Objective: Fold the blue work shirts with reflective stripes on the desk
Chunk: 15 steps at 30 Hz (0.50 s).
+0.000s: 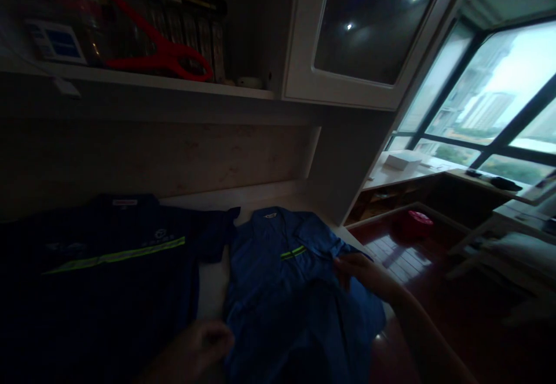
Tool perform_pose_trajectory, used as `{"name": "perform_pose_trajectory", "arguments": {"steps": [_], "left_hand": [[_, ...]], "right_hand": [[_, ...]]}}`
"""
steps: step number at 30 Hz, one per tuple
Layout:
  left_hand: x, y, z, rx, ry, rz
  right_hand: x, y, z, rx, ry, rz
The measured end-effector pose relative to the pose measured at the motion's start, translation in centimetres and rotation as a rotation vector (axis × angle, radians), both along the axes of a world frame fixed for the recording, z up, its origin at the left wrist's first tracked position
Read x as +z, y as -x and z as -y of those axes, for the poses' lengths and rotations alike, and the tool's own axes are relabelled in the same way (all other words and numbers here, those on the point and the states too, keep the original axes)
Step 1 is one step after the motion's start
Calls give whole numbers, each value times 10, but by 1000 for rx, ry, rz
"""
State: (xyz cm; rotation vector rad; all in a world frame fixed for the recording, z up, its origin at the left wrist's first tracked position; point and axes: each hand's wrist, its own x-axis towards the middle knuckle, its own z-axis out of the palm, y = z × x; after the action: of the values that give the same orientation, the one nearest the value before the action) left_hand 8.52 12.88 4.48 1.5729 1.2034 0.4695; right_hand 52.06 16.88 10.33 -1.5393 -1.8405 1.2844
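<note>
A blue work shirt (282,291) with a short yellow-green stripe lies collar-up on a pale surface (212,285). My right hand (362,274) rests on its right side with the fingers pinched into the fabric near the sleeve. At the shirt's lower left edge my left hand (204,346) is curled closed on the cloth. A darker navy shirt (99,274) with a long yellow-green stripe lies spread flat to the left, touched by neither hand.
Above, a shelf (143,80) holds a large red clamp (160,54) and packaged items. A white cabinet door (360,30) hangs at the upper middle. To the right are a window (490,100), a red wooden floor (403,256), a red container (414,222) and a desk (417,169).
</note>
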Motion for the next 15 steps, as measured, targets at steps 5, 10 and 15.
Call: {"name": "perform_pose_trajectory", "arguments": {"steps": [5, 10, 15], "left_hand": [[-17, -42, -51, 373, -246, -305], [-38, -91, -51, 409, -361, -497], [-41, -79, -32, 329, -328, -411]], "right_hand": [[-59, -7, -76, -538, -335, 611], [-89, -2, -87, -397, -141, 838], [-86, 0, -67, -287, -214, 797]]}}
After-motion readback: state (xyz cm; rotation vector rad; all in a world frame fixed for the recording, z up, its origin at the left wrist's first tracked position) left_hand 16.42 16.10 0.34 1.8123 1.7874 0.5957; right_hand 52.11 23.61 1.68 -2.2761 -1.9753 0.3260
